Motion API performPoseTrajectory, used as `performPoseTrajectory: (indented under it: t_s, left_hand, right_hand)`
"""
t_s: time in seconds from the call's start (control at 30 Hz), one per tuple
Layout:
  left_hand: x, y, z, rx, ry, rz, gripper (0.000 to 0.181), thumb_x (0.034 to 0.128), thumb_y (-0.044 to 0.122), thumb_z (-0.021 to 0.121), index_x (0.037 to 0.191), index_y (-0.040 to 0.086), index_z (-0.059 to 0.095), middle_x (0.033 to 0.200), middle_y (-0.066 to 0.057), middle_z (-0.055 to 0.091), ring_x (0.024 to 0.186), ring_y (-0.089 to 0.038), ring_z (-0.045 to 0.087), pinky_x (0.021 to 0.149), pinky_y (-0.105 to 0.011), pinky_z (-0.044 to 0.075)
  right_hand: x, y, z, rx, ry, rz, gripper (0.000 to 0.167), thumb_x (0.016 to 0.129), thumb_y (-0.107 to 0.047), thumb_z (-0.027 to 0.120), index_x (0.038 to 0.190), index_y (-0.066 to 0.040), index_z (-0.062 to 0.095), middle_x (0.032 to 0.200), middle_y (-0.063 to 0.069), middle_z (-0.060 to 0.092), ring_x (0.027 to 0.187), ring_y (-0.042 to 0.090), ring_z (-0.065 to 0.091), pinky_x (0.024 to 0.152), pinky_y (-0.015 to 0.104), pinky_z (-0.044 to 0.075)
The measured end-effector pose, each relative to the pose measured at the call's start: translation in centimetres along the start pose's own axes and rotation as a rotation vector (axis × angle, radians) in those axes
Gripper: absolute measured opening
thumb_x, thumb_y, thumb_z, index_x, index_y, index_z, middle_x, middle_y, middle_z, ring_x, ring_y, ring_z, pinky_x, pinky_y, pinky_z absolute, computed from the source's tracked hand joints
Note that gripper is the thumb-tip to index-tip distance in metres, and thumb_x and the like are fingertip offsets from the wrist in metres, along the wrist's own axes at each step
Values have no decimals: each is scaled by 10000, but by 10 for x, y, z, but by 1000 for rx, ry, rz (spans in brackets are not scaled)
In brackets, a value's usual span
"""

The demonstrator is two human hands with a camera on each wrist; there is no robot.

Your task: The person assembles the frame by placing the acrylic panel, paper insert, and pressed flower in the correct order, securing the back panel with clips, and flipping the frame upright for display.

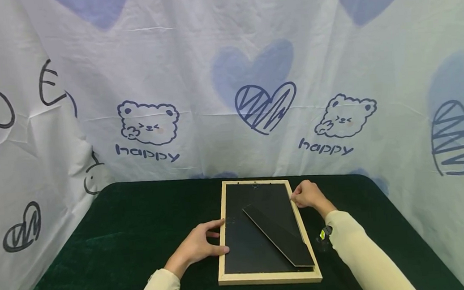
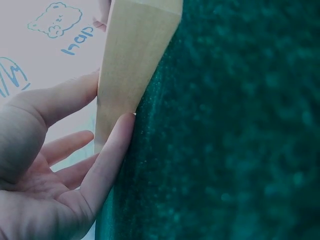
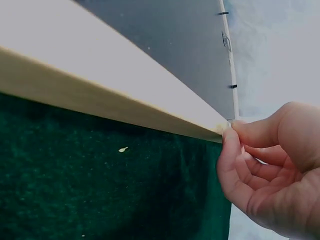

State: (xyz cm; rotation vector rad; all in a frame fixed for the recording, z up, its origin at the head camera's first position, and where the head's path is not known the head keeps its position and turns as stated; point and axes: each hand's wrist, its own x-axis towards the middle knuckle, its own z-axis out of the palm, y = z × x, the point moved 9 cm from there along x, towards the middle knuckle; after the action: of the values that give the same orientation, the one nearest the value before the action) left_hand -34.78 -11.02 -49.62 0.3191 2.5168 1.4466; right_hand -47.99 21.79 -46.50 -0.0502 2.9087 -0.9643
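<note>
A picture frame (image 1: 270, 277) with a pale wooden border lies back side up, showing its black backing board (image 1: 238, 234). A black easel stand (image 1: 276, 238) slants across the board from the middle to the lower right. My left hand (image 1: 198, 244) holds the frame's left border, thumb over the top face and a fingertip low on the outer side, as the left wrist view shows. At the right border, near the upper corner, my right hand (image 1: 309, 194) pinches the edge between thumb and index finger. Its other fingers are curled in the right wrist view.
The frame rests on a table covered in dark green cloth (image 1: 141, 227). Behind and at both sides hangs a white curtain (image 1: 207, 142) printed with hearts and bears. Small metal tabs (image 3: 233, 86) and a hanging hook (image 1: 255, 186) sit along the frame's far edge.
</note>
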Motion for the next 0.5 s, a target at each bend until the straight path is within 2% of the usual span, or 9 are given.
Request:
performPoseTrajectory:
  t_s: [0.2, 0.5]
  left_hand:
    - [1, 0, 1, 12, -2, 0, 816, 778, 180, 914, 1497, 109, 535, 1537, -138, 544, 1279, -351, 614, 942, -463, 607]
    - [1, 0, 0, 43, 4, 2, 821, 777, 211, 917, 1500, 120, 537, 1518, -131, 572, 1285, -338, 622, 1040, -536, 552]
  right_hand:
    - [4, 3, 2, 9, -17, -6, 179, 889, -19, 707, 713, 4, 688, 603, 3, 616, 563, 101, 593, 546, 230, 587]
    - [8, 3, 4, -6, -39, -9, 148, 903, -21, 699, 759, 12, 698, 627, 11, 628, 577, 99, 613, 554, 226, 593]
